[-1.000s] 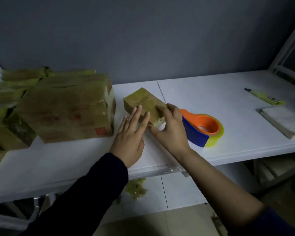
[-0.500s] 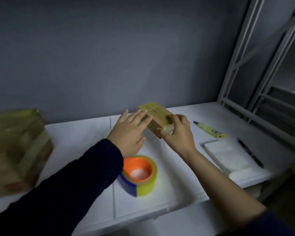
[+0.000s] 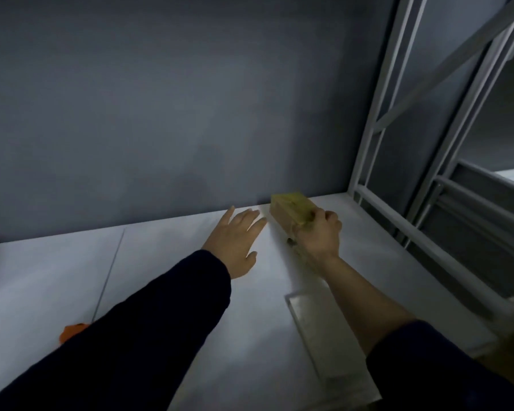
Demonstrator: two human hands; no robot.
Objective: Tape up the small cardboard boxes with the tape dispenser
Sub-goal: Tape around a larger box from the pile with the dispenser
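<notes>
Evidently light, stiff (tape-slick) box (image 3: pixel 291 206) near the tabletop's (image 3: pixel 161 262) back edge: right grip (image 3: pixel 318 235) clasps its end, left grip (image 3: pixel 233 241) spread.

Glossy tape wraps the cardboard box (image 3: pixel 291 207); matt white table (image 3: pixel 161 262).

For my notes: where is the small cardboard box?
Head view, right of centre: the small box is by the back wall, gripped by the right hand.
</notes>
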